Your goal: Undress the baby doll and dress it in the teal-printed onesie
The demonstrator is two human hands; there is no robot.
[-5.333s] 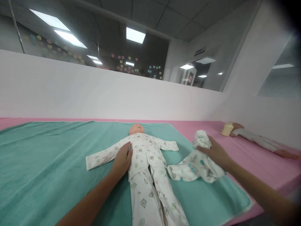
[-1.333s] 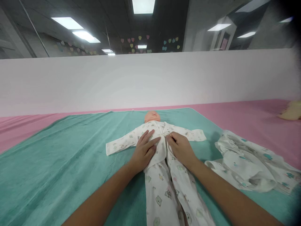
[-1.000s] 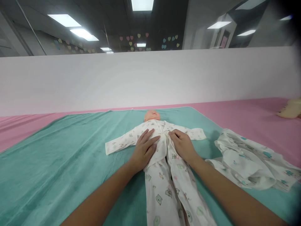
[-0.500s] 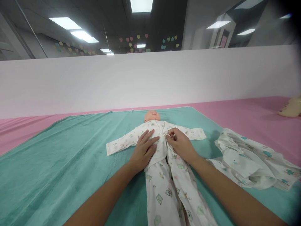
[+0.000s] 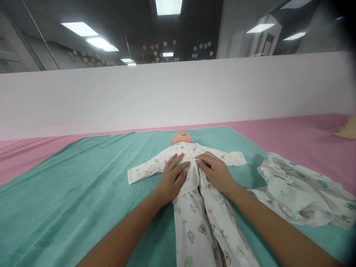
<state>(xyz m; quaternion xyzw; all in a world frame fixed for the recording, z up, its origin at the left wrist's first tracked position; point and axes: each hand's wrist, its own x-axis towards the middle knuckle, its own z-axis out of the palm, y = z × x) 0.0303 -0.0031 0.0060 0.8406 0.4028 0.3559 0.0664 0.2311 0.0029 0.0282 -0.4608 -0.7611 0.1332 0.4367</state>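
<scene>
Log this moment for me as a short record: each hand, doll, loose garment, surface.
Left hand: fingers extended, resting on the chest of the printed outfit
Right hand: fingertips at the outfit's front; grip unclear
Doll: on its back, sleeves spread
Loose garment: white with teal print, crumpled, to the right
Surface: green cloth over pink covering

Pink table (image 5: 294, 135), green sheet (image 5: 83, 189) spread over it, reaching out past both hands. On sheet: doll (image 5: 192, 181) on its back, under left hand (image 5: 172, 180) and right hand (image 5: 216, 172); crumpled clothes (image 5: 303, 193) right of right hand, across sheet edge. On bare pink, farther right of right hand: beige item (image 5: 347, 129), cut off.
</scene>
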